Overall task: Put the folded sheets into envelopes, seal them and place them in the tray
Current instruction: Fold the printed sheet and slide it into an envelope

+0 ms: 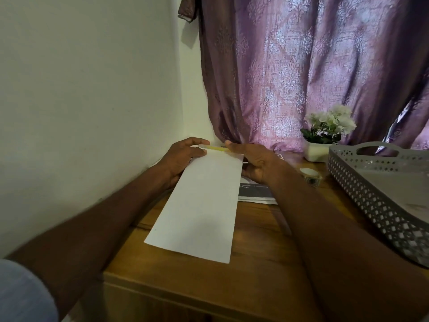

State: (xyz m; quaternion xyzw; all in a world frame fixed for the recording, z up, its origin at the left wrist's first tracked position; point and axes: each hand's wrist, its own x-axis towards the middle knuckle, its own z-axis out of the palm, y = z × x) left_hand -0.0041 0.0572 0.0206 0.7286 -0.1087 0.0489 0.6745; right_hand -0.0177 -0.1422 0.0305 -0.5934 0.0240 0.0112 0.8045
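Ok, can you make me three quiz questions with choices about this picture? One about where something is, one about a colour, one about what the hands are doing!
1. Where is the tray?
A. right of the envelope
B. on the floor
C. left of it

2. What colour are the flowers?
A. red
B. white
C. blue

3. What are the left hand and right hand doing?
A. resting flat
B. holding the envelope's far end
C. lifting the tray

Answers: 1 A, it sits at the table's right side. 2 B, white blooms. 3 B, fingers grip the envelope's far end.

Long white envelope [204,201], far end raised
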